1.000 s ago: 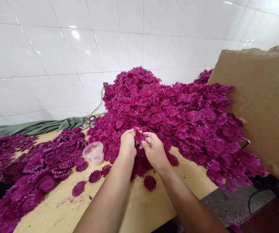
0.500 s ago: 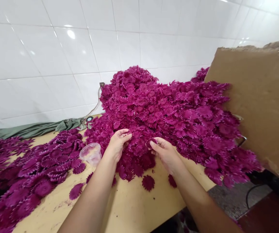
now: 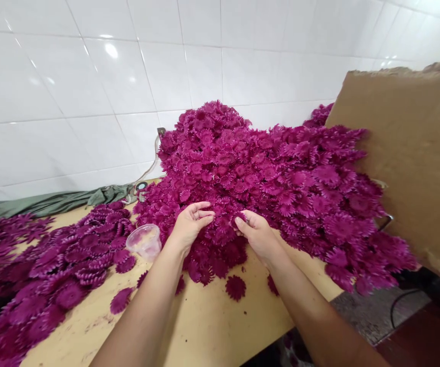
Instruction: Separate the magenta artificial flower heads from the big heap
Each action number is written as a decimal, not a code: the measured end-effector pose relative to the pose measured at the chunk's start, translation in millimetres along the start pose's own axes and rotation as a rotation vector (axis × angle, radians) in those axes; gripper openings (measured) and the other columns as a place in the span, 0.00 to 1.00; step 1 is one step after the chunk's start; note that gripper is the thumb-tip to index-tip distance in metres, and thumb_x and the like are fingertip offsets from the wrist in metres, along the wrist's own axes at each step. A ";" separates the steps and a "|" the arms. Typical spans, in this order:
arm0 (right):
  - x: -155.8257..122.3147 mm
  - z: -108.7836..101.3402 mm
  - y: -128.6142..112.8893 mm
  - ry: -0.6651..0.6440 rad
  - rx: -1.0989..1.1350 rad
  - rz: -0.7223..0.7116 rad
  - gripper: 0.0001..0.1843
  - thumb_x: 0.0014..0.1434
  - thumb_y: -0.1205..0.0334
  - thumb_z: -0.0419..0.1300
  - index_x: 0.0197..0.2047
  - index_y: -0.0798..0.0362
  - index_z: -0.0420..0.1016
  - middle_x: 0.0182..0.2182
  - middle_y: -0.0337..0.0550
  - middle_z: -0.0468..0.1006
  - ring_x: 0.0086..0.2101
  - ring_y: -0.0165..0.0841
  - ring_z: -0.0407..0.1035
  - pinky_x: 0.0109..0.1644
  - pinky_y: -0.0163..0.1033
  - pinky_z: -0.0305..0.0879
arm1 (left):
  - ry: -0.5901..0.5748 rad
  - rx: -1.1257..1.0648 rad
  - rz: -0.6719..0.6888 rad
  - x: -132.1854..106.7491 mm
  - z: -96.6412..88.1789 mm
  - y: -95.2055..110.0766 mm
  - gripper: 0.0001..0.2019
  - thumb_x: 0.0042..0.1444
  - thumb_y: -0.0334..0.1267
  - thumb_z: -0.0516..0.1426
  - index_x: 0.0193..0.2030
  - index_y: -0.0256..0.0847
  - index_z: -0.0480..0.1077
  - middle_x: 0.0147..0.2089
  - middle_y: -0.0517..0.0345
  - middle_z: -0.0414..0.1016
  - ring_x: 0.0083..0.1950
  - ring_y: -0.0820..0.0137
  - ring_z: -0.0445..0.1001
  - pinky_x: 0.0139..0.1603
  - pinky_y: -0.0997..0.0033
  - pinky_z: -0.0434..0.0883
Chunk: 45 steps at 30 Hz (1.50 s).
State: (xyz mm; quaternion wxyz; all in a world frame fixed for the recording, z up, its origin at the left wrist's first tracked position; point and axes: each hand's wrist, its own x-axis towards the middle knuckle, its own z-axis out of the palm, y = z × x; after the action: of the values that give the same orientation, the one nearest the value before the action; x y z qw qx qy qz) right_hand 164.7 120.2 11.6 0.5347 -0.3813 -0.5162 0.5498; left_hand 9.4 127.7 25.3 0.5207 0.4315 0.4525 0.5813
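A large heap of magenta artificial-looking flower heads (image 3: 220,173) rises in front of me. At its near side, my right hand (image 3: 258,233) pinches one magenta flower (image 3: 238,220) between thumb and fingers. My left hand (image 3: 189,227) hovers by the heap to the left of it. Its thumb and index finger are apart, and I see nothing between them. Beside my left wrist stands a clear plastic cup (image 3: 144,241), tilted. A single flower (image 3: 235,288) lies flat on the table (image 3: 212,326) below my hands.
More flowers (image 3: 67,270) lie in overlapping rows at left. A brown cardboard sheet (image 3: 414,168) stands against the heap at right. Green cloth (image 3: 70,200) runs along the tiled wall (image 3: 101,92), near a cable and a small round device (image 3: 140,186).
My left hand has moved slightly right, and its thumb has come nearer my right hand. The right hand still holds the flower, now turned a little. The view has shifted slightly.
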 end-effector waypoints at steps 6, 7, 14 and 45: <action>0.7 4.3 -1.6 -0.044 0.004 -0.009 0.10 0.39 0.60 0.63 0.27 0.54 0.71 0.23 0.33 0.70 0.26 0.26 0.63 0.35 0.35 0.60 | 0.033 0.139 0.112 0.3 3.7 2.5 0.15 0.30 0.29 0.64 0.30 0.35 0.68 0.20 0.66 0.70 0.23 0.78 0.67 0.30 0.76 0.64; 0.7 5.9 -2.2 -0.056 0.014 -0.007 0.10 0.38 0.61 0.63 0.27 0.54 0.71 0.24 0.34 0.71 0.27 0.26 0.64 0.37 0.36 0.61 | 0.021 0.133 0.130 -0.2 4.8 3.6 0.15 0.30 0.28 0.63 0.30 0.36 0.68 0.20 0.66 0.70 0.24 0.78 0.67 0.31 0.76 0.64; 1.1 14.2 -0.5 -0.112 0.135 0.084 0.11 0.36 0.61 0.66 0.26 0.54 0.72 0.23 0.33 0.71 0.25 0.24 0.64 0.38 0.36 0.63 | -0.087 0.066 0.039 -2.3 10.7 7.2 0.23 0.28 0.29 0.64 0.37 0.36 0.67 0.24 0.61 0.74 0.28 0.74 0.71 0.35 0.72 0.66; 7.6 8.2 2.9 0.010 -0.088 -0.122 0.05 0.42 0.63 0.58 0.26 0.54 0.71 0.23 0.37 0.72 0.27 0.29 0.64 0.36 0.37 0.61 | -0.071 0.201 0.054 -2.7 15.8 10.3 0.14 0.35 0.26 0.61 0.33 0.35 0.72 0.20 0.65 0.69 0.22 0.78 0.65 0.26 0.78 0.60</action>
State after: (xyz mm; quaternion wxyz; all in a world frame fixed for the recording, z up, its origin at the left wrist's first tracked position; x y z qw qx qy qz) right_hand 155.1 126.7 11.2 0.5524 -0.3751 -0.5594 0.4912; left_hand 22.8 125.7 38.8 0.4745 0.5139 0.4782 0.5311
